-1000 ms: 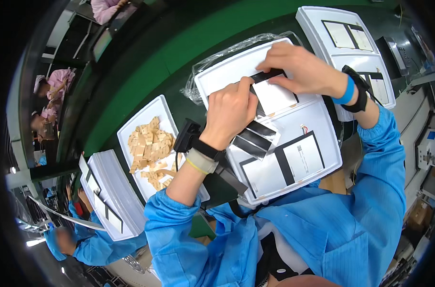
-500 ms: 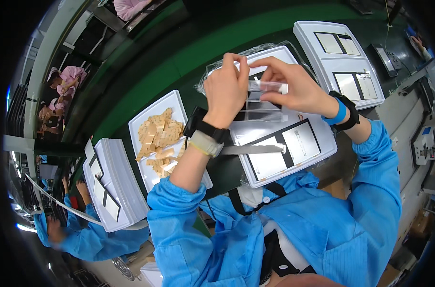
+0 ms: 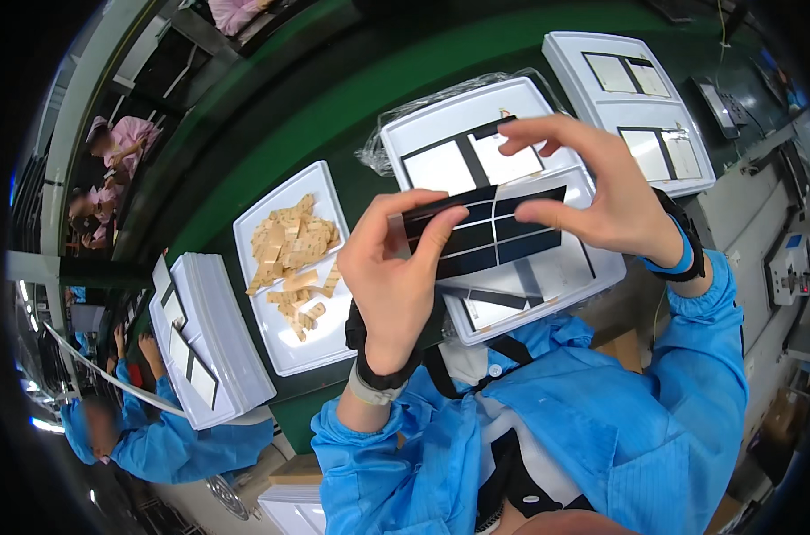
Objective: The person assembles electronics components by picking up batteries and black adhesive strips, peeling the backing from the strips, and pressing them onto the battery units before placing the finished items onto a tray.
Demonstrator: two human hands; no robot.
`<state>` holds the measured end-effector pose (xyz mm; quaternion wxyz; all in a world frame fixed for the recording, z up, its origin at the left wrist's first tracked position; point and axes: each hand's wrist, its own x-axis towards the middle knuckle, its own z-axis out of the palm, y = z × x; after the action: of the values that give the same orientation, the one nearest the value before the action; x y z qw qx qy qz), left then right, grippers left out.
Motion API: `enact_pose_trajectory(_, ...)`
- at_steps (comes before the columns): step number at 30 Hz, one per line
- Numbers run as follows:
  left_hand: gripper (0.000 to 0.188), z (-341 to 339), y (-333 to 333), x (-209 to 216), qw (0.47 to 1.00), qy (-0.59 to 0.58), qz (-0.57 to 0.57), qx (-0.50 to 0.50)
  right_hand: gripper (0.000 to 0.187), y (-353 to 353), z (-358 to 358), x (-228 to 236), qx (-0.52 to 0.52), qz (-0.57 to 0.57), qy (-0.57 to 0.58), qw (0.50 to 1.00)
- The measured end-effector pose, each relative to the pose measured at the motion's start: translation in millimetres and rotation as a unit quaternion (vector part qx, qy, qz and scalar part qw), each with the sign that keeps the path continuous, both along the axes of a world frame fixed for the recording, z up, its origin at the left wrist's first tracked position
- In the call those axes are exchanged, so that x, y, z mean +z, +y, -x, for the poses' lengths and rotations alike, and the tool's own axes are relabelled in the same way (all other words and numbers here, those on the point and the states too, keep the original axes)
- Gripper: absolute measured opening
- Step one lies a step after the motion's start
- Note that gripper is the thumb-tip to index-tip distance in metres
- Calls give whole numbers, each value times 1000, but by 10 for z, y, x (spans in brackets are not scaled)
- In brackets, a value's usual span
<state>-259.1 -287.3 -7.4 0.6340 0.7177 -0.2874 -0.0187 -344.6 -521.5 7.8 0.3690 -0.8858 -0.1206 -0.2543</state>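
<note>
My left hand [image 3: 391, 276] pinches one end of a thin, glossy dark panel [image 3: 472, 239] between thumb and fingers. Pale lines, perhaps reflections, cross the panel's face. It is held tilted above a white plastic tray [image 3: 436, 105]. At the panel's other end, my right hand [image 3: 614, 192] is open, fingers raised and apart from the thumb. That thumb overlaps the panel's edge; whether it touches cannot be told. In the tray's far part lie white panels with black borders [image 3: 439, 169]. More of them in the near part are partly hidden by the held panel.
To the left, a white tray [image 3: 320, 358] holds a heap of tan paper-like pieces [image 3: 289, 236]. Beyond it stand stacked trays [image 3: 244, 357] with panels on top. Another tray stack [image 3: 645, 116] is at the far right. A person in blue [image 3: 191, 450] works on the left.
My hands have moved apart; the left came nearer and the right opened. What looked like a clear sheet between them now shows as a dark, tilted panel.
</note>
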Motion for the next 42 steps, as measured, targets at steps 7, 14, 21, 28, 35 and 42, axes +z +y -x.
enact_pose_trajectory(7,27,144,-89,-208,997,-62,-29,38,36,112,53,63,42,-210,88,973)
enact_pose_trajectory(14,18,485,178,98,919,120,-181,-329,45,-469,404,7,-24,-122,135,983)
enact_pose_trajectory(21,19,535,-262,-566,906,-187,-332,-183,39,-494,312,-623,-46,-181,321,929)
enact_pose_trajectory(28,20,519,-329,-910,924,-222,-277,-141,39,-440,271,-748,-52,-196,368,907)
enact_pose_trajectory(35,30,521,-317,-918,920,-252,-269,-132,42,-425,279,-773,-49,-204,349,913)
enact_pose_trajectory(42,71,532,-354,-936,909,-272,-290,-125,41,-432,301,-798,-52,-181,322,928)
